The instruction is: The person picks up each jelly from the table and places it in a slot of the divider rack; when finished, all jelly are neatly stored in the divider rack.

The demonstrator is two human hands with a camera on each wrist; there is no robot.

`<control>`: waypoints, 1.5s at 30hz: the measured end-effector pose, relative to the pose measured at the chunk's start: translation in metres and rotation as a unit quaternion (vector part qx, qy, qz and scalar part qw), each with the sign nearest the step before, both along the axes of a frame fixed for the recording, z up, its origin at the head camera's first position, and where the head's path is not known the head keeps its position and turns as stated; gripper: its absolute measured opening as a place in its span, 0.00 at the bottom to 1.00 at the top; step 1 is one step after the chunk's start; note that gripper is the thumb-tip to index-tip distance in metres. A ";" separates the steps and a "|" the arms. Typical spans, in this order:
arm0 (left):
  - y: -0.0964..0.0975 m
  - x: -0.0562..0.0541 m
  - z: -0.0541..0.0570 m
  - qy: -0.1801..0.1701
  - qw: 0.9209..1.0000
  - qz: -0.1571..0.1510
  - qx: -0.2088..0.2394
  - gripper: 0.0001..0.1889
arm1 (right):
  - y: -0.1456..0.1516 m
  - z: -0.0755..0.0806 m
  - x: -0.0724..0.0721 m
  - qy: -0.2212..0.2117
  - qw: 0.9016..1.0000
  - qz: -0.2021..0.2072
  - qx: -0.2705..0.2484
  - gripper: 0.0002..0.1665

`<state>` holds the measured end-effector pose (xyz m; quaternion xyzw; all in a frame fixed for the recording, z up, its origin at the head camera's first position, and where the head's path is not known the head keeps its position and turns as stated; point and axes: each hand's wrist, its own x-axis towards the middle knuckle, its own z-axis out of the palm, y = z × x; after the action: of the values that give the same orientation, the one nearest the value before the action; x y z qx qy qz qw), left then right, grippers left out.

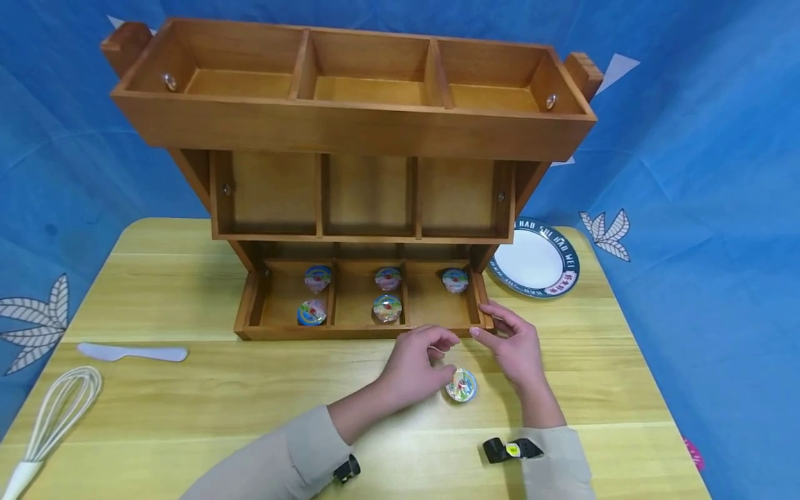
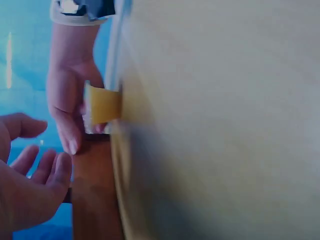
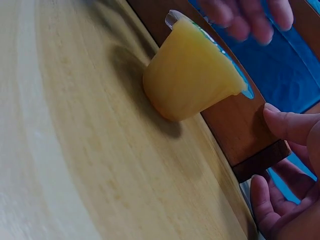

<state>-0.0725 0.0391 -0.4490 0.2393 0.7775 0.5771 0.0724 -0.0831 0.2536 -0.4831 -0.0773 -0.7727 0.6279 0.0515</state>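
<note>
A jelly cup [image 1: 461, 385] with a printed lid and yellow contents stands upright on the table. My left hand [image 1: 420, 362] is right beside it, fingers loosely bent and nothing between them. My right hand [image 1: 514, 342] grips the front right corner of the wooden rack's bottom tray [image 1: 362, 333]; in the right wrist view, its thumb [image 3: 287, 122] lies on the front board. Several more jelly cups sit in that tray: two in the left compartment, two in the middle one, and one jelly cup [image 1: 455, 280] in the right one.
The rack's top tray [image 1: 350, 128] and middle tray [image 1: 362, 240] overhang the bottom one. A white plate [image 1: 531, 264] with a dark rim lies behind on the right. A white knife [image 1: 132, 352] and a whisk [image 1: 59, 410] lie at the left.
</note>
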 end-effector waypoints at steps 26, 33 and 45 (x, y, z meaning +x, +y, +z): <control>-0.001 -0.006 -0.033 -0.017 0.977 -0.190 -0.092 0.25 | 0.001 0.002 0.000 -0.006 1.000 -0.003 0.001 0.27; 0.001 -0.002 -0.037 0.012 0.979 -0.186 -0.084 0.28 | -0.004 0.014 0.004 -0.017 1.000 0.003 0.006 0.27; 0.001 0.001 -0.039 0.024 0.981 -0.182 -0.065 0.21 | -0.011 0.032 0.009 -0.020 1.000 0.008 0.015 0.27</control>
<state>-0.0715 0.0402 -0.4879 0.3850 0.7586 0.4964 0.1729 -0.0741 0.2423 -0.4514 -0.0834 -0.7833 0.6152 0.0320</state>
